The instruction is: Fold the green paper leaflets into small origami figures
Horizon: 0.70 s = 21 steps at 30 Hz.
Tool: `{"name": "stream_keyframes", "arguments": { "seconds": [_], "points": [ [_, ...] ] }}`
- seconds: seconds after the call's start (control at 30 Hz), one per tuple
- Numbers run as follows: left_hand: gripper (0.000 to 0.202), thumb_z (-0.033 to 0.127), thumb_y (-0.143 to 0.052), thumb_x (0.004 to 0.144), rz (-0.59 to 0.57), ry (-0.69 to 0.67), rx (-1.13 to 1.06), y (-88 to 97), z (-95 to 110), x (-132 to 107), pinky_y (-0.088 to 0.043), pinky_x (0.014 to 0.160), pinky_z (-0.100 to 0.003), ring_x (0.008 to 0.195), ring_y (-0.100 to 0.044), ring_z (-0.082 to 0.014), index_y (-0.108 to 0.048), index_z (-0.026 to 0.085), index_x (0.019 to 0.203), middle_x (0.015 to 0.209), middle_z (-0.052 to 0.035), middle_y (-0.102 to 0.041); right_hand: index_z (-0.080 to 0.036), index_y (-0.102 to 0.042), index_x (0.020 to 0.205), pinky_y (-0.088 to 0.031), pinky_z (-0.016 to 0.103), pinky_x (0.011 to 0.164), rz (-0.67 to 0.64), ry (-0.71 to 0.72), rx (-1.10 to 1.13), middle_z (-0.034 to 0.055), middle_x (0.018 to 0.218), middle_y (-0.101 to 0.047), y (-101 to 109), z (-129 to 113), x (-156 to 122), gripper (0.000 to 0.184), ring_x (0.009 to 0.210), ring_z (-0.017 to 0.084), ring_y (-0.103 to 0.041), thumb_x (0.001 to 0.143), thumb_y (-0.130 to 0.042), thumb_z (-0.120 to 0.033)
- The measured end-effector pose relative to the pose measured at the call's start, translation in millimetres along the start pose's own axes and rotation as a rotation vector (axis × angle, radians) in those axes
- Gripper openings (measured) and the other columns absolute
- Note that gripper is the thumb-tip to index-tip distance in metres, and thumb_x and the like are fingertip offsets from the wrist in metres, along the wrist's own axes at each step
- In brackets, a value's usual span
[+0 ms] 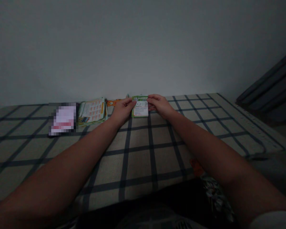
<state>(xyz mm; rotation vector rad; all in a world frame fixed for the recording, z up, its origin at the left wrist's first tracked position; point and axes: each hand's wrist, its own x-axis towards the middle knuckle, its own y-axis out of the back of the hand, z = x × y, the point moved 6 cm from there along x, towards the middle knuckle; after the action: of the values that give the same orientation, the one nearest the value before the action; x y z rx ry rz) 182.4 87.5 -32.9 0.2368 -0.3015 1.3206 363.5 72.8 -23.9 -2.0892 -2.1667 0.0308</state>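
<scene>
A small green-and-white printed card (141, 110) is held up close to the wall end of the checked cloth, its printed face towards me. My left hand (122, 109) grips its left edge, the thumb on the front near the upper corner. On the opposite edge, my right hand (160, 105) pinches the card near the top with thumb and fingers. Whether it is one sheet or several together I cannot tell. To the left of my left hand lies a stack of printed leaflets (92, 110), green-edged with rows of orange and red print.
Left of the stack is a pixelated, phone-like object (64, 119) with a pale face. A checked cloth (138, 159) with dark lines covers the surface. The plain wall (143, 47) rises behind it, and a dark grey curtain-like fabric (271, 86) hangs at right.
</scene>
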Motion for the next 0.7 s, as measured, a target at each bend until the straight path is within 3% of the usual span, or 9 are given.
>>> {"name": "stream_keyframes", "arguments": {
  "seconds": [0.13,0.23,0.33,0.47,0.6,0.7],
  "points": [
    [0.036,0.051,-0.082,0.074,-0.020,0.010,0.008,-0.8,-1.9,0.2,-0.059,0.087,-0.040,0.086,-0.073,-0.0244,-0.078,0.017,0.086,0.086,-0.0071,-0.078,-0.017,-0.063,0.089,-0.056,0.021,0.059,0.021,0.023,-0.020,-0.0022,0.073,-0.067,1.9,0.0,2.9,0.009,0.063,0.010,-0.065,0.089,-0.065,-0.009],
    [0.034,0.047,-0.082,0.074,-0.013,0.031,-0.040,-0.8,-3.8,0.7,-0.060,0.086,-0.040,0.089,-0.073,-0.0255,-0.078,0.017,0.090,0.088,-0.0073,-0.078,-0.018,-0.062,0.085,-0.055,0.020,0.060,0.021,0.034,-0.035,-0.0033,0.069,-0.066,1.1,-0.8,4.0,0.011,0.059,0.008,-0.063,0.089,-0.065,-0.008],
    [0.036,0.044,-0.082,0.073,-0.004,0.063,-0.085,-0.3,-7.0,1.2,-0.060,0.083,-0.039,0.084,-0.073,-0.0233,-0.079,0.017,0.097,0.091,-0.0072,-0.079,-0.018,-0.062,0.084,-0.055,0.019,0.060,0.040,0.049,-0.018,-0.0039,0.068,-0.066,1.8,-3.3,3.6,0.012,0.058,0.008,-0.063,0.090,-0.063,-0.007],
    [0.034,0.045,-0.081,0.073,0.005,0.051,-0.009,1.9,-7.7,2.0,-0.059,0.080,-0.036,0.079,-0.071,-0.0207,-0.079,0.017,0.093,0.091,-0.0071,-0.078,-0.018,-0.063,0.090,-0.056,0.021,0.061,0.059,0.023,0.006,-0.0022,0.074,-0.069,4.7,-3.6,2.3,0.009,0.063,0.009,-0.066,0.091,-0.064,-0.009],
    [0.036,0.048,-0.080,0.075,0.058,-0.015,0.039,6.1,-3.1,2.7,-0.058,0.084,-0.036,0.085,-0.071,-0.0214,-0.078,0.018,0.094,0.094,-0.0061,-0.078,-0.018,-0.066,0.103,-0.059,0.023,0.061,-0.011,-0.013,0.005,0.0004,0.079,-0.072,1.2,0.4,1.3,0.012,0.066,0.011,-0.067,0.092,-0.064,-0.014],
    [0.038,0.049,-0.079,0.076,0.080,-0.007,0.028,6.6,-2.7,2.6,-0.058,0.084,-0.036,0.084,-0.071,-0.0210,-0.077,0.017,0.095,0.094,-0.0065,-0.078,-0.016,-0.068,0.096,-0.058,0.022,0.061,-0.065,-0.009,-0.028,0.0013,0.080,-0.072,-2.7,3.6,2.0,0.006,0.065,0.010,-0.067,0.091,-0.065,-0.012]
  ]
}}
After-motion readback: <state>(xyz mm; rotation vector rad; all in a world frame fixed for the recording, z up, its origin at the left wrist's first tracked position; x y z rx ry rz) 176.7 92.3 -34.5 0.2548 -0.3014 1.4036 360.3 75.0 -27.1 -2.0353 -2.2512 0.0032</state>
